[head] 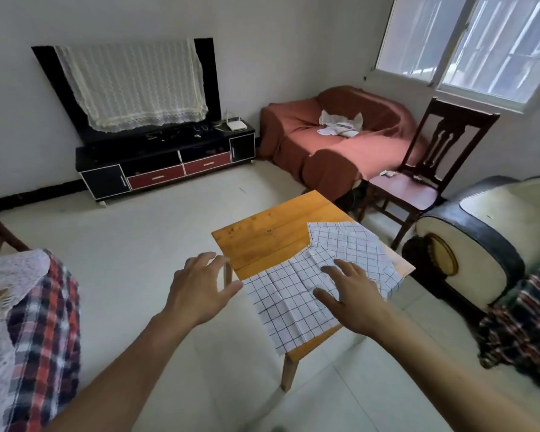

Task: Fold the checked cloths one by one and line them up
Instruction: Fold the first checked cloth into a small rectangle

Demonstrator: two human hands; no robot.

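Head view, one frame. Small square orange-brown wooden table [272,235]: stands on pale tiled floor [156,260], far-left half of the top bare. White cloths with thin dark check lines [293,304]: lie overlapping and unfolded across the near and right part of the tabletop, edges hanging over the near-left and right sides; how many pieces cannot be told. Right hand [349,294]: fingers straight and spread, palm down on the checked cloth, grasping nothing. Left hand [200,285]: fingers loosely spread, released, in the air just beside the table's left corner, apart from the cloth. Surroundings: black television [206,88] draped with cream lace cover [134,85] on a black-and-red cabinet [166,163]; rust-covered sofa [334,141]; dark wooden chair [424,176]; window [468,42].
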